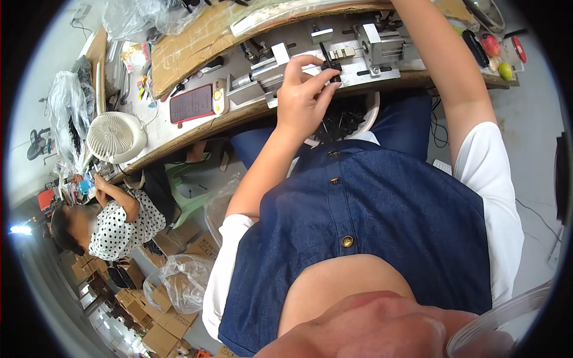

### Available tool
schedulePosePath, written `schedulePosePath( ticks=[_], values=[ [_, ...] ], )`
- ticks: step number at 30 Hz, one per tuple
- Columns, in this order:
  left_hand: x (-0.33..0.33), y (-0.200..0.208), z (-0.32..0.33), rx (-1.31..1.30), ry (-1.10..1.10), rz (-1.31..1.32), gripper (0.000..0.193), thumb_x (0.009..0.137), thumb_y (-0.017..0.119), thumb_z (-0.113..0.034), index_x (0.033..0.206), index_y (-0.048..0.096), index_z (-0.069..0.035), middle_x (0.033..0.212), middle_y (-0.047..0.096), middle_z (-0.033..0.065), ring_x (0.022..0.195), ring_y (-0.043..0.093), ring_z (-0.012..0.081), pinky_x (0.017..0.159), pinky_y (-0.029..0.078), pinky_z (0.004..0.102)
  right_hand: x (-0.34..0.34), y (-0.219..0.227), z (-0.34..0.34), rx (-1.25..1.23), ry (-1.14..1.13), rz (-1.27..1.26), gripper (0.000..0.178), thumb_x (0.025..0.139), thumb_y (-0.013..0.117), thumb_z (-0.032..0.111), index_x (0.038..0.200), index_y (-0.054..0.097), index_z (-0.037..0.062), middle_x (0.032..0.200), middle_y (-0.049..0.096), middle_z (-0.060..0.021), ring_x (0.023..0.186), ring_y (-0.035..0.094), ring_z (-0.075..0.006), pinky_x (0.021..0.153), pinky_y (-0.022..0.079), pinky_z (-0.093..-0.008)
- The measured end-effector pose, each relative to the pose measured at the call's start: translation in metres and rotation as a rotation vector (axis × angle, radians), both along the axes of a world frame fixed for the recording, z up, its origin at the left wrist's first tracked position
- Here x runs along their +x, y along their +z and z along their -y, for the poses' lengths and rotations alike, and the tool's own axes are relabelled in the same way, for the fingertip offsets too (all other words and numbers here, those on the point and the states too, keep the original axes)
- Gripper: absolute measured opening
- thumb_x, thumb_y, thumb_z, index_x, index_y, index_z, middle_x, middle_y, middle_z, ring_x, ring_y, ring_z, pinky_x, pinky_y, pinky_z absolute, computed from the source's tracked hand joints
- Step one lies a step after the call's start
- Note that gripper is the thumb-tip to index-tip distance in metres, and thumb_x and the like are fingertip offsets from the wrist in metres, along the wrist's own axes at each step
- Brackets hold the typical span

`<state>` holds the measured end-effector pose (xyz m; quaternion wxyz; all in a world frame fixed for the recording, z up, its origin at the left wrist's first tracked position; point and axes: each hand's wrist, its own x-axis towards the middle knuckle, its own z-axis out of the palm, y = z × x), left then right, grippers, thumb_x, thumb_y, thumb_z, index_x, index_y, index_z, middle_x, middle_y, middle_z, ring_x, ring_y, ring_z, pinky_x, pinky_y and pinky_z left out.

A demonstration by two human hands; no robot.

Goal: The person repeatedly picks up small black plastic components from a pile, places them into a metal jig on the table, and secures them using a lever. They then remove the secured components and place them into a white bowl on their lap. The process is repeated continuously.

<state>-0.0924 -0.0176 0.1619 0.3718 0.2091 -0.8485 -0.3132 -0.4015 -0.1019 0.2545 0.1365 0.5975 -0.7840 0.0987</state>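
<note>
My left hand (304, 98) is at the bench edge, its fingers pinched round a small black part (330, 62). The part sits at the middle of a metal fixture, between a left clamp block (246, 88) and a right clamp block (373, 48). Beside the fingertips lies a small pale metal block (342, 53). My right forearm (444, 53) reaches up past the right clamp, and its hand is beyond the top edge of the view. Below the bench, by my lap, a round white tub (373, 110) holds many loose black pieces (343, 122).
Left on the bench lie a red-edged phone (191, 103), a cardboard sheet (197, 51) and a white fan (116, 137). At the right end are fruit-like items (505, 71). A co-worker in a dotted shirt (128, 224) sits farther along, near cardboard boxes (160, 340).
</note>
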Motion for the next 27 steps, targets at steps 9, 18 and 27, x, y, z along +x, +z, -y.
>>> schedulePosePath(
  ticks=[9, 18, 27],
  values=[
    [-0.008, -0.017, -0.002, -0.111, 0.043, 0.067, 0.025, 0.086, 0.080, -0.010, 0.111, 0.077, -0.013, 0.127, 0.072, 0.0067, 0.079, 0.075, 0.0192, 0.072, 0.061, 0.0303, 0.035, 0.038, -0.057, -0.399, 0.221, 0.706, 0.025, 0.086, 0.075, 0.017, 0.100, 0.070, -0.0030, 0.081, 0.074, -0.0113, 0.077, 0.070, -0.0178, 0.071, 0.054, -0.0309],
    [-0.007, 0.029, 0.034, -0.221, 0.107, -0.046, 0.028, 0.085, 0.080, -0.010, 0.113, 0.077, -0.012, 0.113, 0.074, 0.0083, 0.065, 0.066, 0.0191, 0.060, 0.055, 0.0288, 0.108, -0.003, -0.156, -0.425, 0.470, 0.873, 0.023, 0.090, 0.073, 0.008, 0.113, 0.072, 0.0070, 0.110, 0.070, -0.0103, 0.099, 0.065, -0.0282, 0.089, 0.050, -0.0386],
    [-0.053, 0.099, 0.152, -0.309, 0.476, 0.410, 0.031, 0.084, 0.080, -0.034, 0.093, 0.074, -0.005, 0.103, 0.065, 0.0164, 0.098, 0.066, 0.0378, 0.085, 0.052, 0.0485, 0.144, -0.069, -0.181, -0.186, 0.543, 0.254, 0.023, 0.084, 0.072, 0.006, 0.108, 0.070, 0.0057, 0.124, 0.066, -0.0066, 0.108, 0.058, -0.0290, 0.094, 0.053, -0.0382]
  ],
)
